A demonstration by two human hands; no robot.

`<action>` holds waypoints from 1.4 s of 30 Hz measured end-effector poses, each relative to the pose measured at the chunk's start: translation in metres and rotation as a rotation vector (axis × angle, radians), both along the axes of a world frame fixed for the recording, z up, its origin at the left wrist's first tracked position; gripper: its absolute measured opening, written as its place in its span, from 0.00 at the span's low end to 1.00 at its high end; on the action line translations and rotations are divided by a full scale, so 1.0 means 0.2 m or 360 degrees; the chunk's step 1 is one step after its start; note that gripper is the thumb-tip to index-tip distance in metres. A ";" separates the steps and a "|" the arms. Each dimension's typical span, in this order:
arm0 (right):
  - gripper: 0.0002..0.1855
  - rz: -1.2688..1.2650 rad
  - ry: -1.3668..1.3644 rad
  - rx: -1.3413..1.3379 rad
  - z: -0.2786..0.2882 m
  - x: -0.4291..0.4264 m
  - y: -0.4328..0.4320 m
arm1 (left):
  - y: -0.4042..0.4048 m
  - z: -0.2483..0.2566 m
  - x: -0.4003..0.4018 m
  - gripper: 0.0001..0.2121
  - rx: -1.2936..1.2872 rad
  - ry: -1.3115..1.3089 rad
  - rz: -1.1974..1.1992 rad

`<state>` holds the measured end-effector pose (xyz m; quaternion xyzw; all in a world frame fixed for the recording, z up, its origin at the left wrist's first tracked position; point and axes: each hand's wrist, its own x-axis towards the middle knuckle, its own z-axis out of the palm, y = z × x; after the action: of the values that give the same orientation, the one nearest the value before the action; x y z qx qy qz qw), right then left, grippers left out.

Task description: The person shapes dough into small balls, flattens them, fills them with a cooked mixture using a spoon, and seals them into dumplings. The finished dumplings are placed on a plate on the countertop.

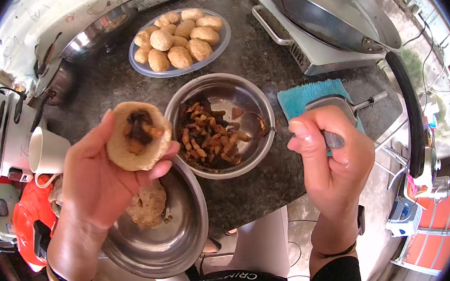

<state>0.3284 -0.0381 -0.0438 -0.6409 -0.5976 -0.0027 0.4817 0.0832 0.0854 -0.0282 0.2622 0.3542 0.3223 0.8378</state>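
My left hand [99, 177] cups a hollowed piece of dough [116, 152] with dark filling [139, 126] inside it. My right hand [335, 159] is raised to the right of the filling bowl, fingers curled in with thumb against forefinger, and I see nothing held. Between the hands, a steel bowl [273, 104] contains chopped brown filling [213, 137] and what looks like a spoon [253, 123]. Beneath my left hand a larger steel basin [181, 254] holds a lump of dough [147, 206], partly hidden by that hand.
Several shaped dough balls [184, 31] fill a clear plastic plate [132, 64] farther back. A wok [302, 10] sits on a stove [310, 61]. Behind my right hand, a metal utensil [350, 106] lies on a teal cloth [294, 94]. A white mug [47, 152] and rice cooker [6, 135] stand left.
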 end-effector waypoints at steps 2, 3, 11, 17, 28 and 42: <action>0.09 -0.0007 -0.0054 -0.0080 -0.01 -0.01 0.00 | 0.00 0.01 -0.02 0.23 -0.0031 0.0007 0.0020; 0.10 -0.0033 0.0040 -0.0098 -0.01 -0.02 0.00 | -0.01 0.01 -0.02 0.23 -0.0042 0.0012 0.0032; 0.15 -0.0308 0.0948 0.0097 -0.12 -0.08 0.02 | -0.01 0.00 -0.05 0.24 0.0009 -0.0110 -0.0067; 0.17 -0.0276 0.0983 0.0155 -0.17 -0.03 0.01 | -0.02 -0.01 -0.06 0.24 0.0041 -0.0078 -0.0073; 0.16 -0.0283 0.1050 0.0254 -0.14 -0.02 0.01 | -0.03 0.00 -0.06 0.24 0.0032 -0.0083 -0.0067; 0.15 -0.0176 0.1255 0.0082 -0.17 -0.05 0.02 | -0.03 -0.01 -0.06 0.24 -0.0020 -0.0107 -0.0091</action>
<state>0.3178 -0.0335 -0.0780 -0.6118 -0.3313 0.2027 0.6891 0.0707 0.0788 -0.0300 0.2561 0.3202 0.3047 0.8597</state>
